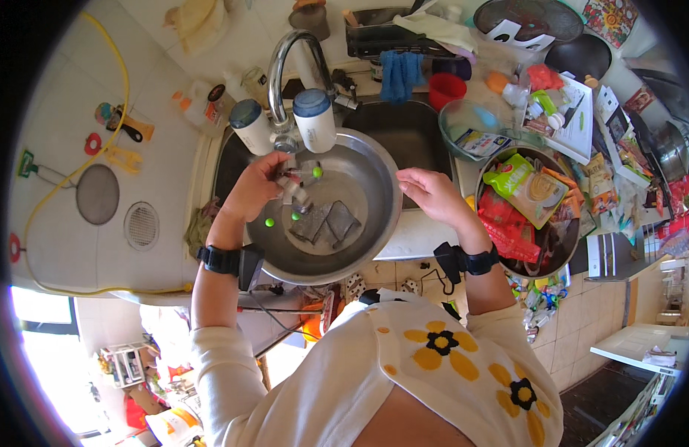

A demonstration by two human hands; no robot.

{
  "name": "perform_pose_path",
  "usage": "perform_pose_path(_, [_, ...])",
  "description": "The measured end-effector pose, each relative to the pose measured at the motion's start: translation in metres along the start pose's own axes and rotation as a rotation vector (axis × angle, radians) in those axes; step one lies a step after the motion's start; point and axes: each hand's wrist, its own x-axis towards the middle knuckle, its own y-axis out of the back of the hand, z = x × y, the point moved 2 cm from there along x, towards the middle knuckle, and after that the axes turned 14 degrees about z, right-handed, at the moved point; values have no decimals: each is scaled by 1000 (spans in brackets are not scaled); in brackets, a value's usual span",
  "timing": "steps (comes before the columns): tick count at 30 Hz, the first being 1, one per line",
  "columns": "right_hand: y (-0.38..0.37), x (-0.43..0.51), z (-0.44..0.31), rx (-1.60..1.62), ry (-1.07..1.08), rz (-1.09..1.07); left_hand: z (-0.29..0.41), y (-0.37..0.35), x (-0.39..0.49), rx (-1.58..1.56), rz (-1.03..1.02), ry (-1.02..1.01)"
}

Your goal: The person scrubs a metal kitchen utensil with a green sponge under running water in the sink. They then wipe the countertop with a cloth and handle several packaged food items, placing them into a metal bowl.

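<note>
A wide stainless steel basin point(378, 240) sits over the left part of the sink, below the tap. My left hand point(252, 190) is over its left side, fingers closed around a cluster of clear and greyish pieces point(294, 193), too blurred to name exactly. Small green balls point(317, 172) show beside the cluster and in the basin. On the basin floor lies a folded piece of dark grey mesh point(325, 223). My right hand point(431, 193) is at the basin's right rim, holding nothing, thumb a little apart; contact with the rim is unclear.
A chrome tap point(277, 72) with two white filter cartridges point(313, 120) overhangs the basin. To the right are a red bowl point(447, 90), a glass bowl point(461, 125) and a large pot point(481, 195) of food packets. A blue cloth point(400, 75) hangs behind the sink.
</note>
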Motion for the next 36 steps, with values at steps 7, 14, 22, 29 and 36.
perform_pose_path(7, [16, -25, -2, 17, -68, -90, 6, -6, -8, 33, 50, 52])
perform_pose_path(14, [13, -42, 4, 68, -31, -17, 17, -3, -11, -56, -31, -58])
perform_pose_path(22, [2, -47, -20, 144, -54, -47, 18, 0, -13, -138, -100, -101])
perform_pose_path(29, [-32, -50, -43, 134, 68, -46, 17, 4, -16, -142, -148, 22])
perform_pose_path(36, [-43, -80, -36, 148, -69, 63, 2, 19, -6, -81, -174, -3])
